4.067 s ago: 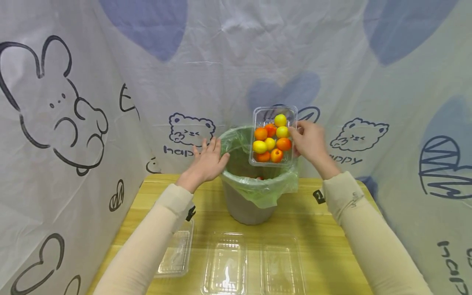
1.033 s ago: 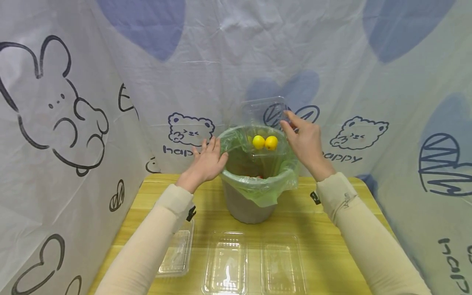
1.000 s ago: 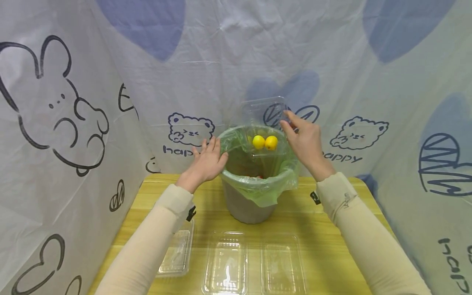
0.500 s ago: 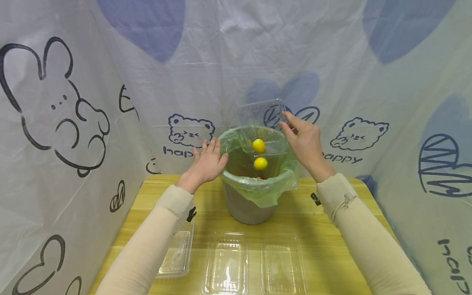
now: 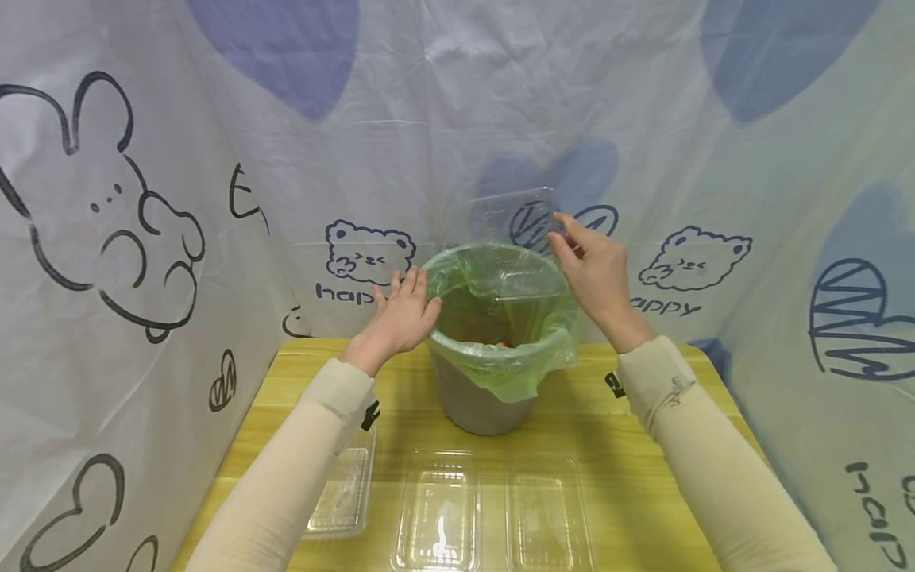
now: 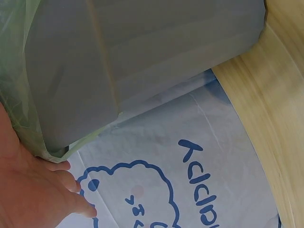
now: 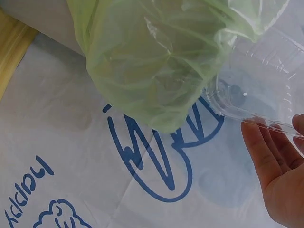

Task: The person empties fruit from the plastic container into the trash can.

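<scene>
My right hand (image 5: 595, 266) pinches the edge of a clear plastic container (image 5: 511, 218), tilted steeply over the back of the bin, with no fruit in it. In the right wrist view the container (image 7: 266, 80) shows its ribbed wall, thumb and fingers on its rim. The grey bin (image 5: 482, 397) has a pale green bag (image 5: 507, 373) folded over its rim. A bit of red fruit (image 5: 503, 345) shows down inside. My left hand (image 5: 402, 314) rests on the bin's left rim with fingers spread. In the left wrist view, that hand (image 6: 38, 190) lies against the bag's edge.
Three clear plastic containers lie on the wooden table (image 5: 636, 477) in front of the bin: a left one (image 5: 343, 492) partly behind my left sleeve, a middle one (image 5: 438, 508) and a right one (image 5: 546, 516). A printed cloth (image 5: 443, 143) surrounds the table's back and sides.
My right hand has tipped the container from holding several yellow and orange fruits to holding none. The last yellow ones have dropped into the bin. My left hand has stayed on the rim.
</scene>
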A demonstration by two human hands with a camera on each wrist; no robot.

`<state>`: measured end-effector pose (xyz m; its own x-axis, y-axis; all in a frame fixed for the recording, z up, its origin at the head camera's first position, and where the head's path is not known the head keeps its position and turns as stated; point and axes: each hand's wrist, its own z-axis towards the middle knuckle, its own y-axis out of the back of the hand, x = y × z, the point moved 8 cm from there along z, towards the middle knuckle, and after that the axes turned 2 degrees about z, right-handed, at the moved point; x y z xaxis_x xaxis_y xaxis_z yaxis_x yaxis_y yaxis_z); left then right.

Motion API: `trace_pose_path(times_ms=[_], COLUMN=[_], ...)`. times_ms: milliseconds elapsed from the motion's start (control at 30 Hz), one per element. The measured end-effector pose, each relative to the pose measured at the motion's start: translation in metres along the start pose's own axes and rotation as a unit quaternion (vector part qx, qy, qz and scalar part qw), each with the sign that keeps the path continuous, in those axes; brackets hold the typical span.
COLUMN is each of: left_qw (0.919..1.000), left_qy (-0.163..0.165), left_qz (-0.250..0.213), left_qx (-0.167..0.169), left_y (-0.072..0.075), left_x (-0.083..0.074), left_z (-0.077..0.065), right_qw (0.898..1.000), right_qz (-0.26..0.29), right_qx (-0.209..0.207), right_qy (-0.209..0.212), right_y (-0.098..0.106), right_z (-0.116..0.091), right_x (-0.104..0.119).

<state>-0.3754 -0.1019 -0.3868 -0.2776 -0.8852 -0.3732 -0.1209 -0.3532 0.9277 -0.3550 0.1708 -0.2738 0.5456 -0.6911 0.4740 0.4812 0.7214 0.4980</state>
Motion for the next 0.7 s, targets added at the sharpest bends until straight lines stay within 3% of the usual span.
trace_pose_path(times_ms=[367, 500, 700], left_qw=[1.0000, 1.0000, 1.0000], left_qy=[-0.004, -0.004, 0.001], left_qz=[0.000, 0.003, 0.000], left_qx=[0.000, 0.003, 0.008], left_y=[-0.001, -0.001, -0.001], left_x=[0.001, 0.002, 0.001], left_z=[0.001, 0.002, 0.002], right_qw=[0.998, 0.991, 0.968], right_qz=[0.011, 0.030, 0.047], right_qx=[-0.041, -0.039, 0.009], right_qy=[-0.047, -0.124, -0.245], right_y=[0.038, 0.056, 0.079], right_z=[0.002, -0.004, -0.021], right_x=[-0.016, -0.034, -0.064])
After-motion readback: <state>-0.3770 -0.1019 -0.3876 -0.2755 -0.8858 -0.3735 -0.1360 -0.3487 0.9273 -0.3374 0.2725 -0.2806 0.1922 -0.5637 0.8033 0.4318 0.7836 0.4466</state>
